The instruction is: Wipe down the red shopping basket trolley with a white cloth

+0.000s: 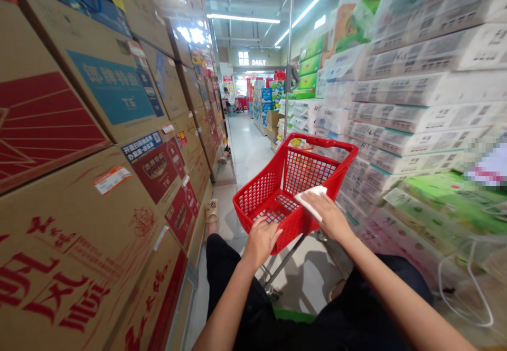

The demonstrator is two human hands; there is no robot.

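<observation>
A red plastic shopping cart [246, 207] with perforated sides stands between my knees, its handle at the far end. My left hand [261, 241] grips the near rim of its basket, fingers curled over the edge. Under my right hand [325, 215] is a folded white cloth [312, 199], pressed against the top rim on the basket's right side. The fingers lie over the cloth and hide part of it. Nothing lies in the visible part of the basket. Below it show the metal frame legs [285, 260] and a caster.
Stacked cardboard cartons [79, 224] form a wall close on my left. Wrapped packs of tissue paper [400, 113] are piled high on my right. A metal pole [290, 34] rises behind the cart. The tiled aisle floor [249, 134] runs ahead, with a seated person [230, 97] far off.
</observation>
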